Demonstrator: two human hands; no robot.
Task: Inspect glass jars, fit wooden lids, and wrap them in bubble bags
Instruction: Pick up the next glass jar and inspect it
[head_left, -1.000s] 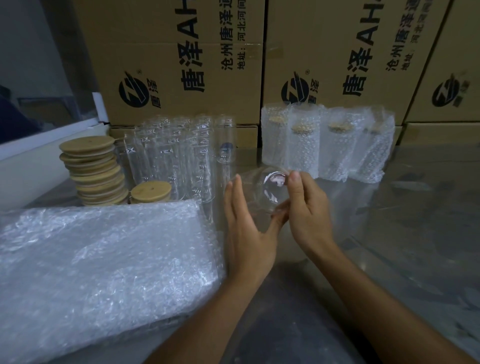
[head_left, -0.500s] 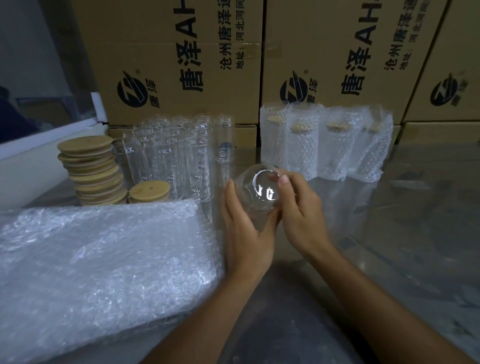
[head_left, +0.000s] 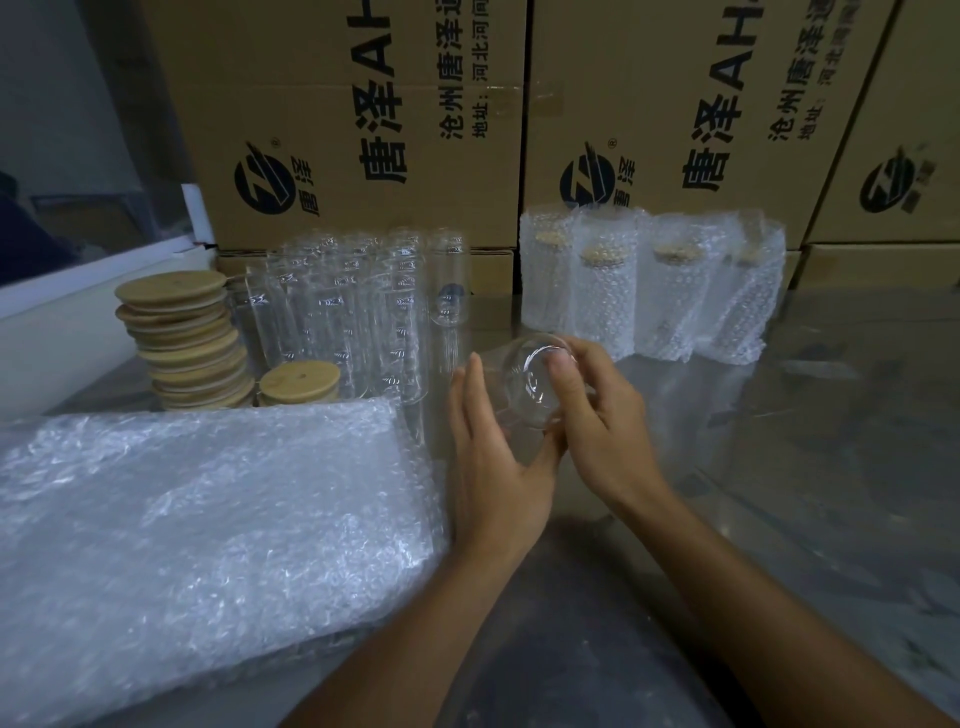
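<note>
Head view, one moment of the inspection step. Over the preceding second the glass jar (head_left: 527, 382) had been turned between the two hands and carried slightly toward the left, so that its round end, first seen as a bright disc beside the right fingertips, now faced the camera more squarely; the hands themselves had barely shifted over the table (head_left: 810, 467). This was judged to mean that inspection was under way and that no lid had yet been fitted to this jar.

The left hand (head_left: 496, 467) lay against the jar's left side with fingers straight and pressed close together, thumb reaching under the glass. The right hand (head_left: 597, 415) gripped the jar from the right, fingers curled over its rim and thumb laid across the end.

The jar was clear, cylindrical and lidless, held tilted above the table, in front of the unwrapped jars (head_left: 363, 312) and near the wrapped jars (head_left: 649, 286). Whether it bore flaws could not be told.

Wooden lids (head_left: 182, 338) stood stacked at far left, a flat pile of bubble bags (head_left: 208, 519) lay just left of the left hand, and cardboard cartons (head_left: 363, 119) closed the background.
</note>
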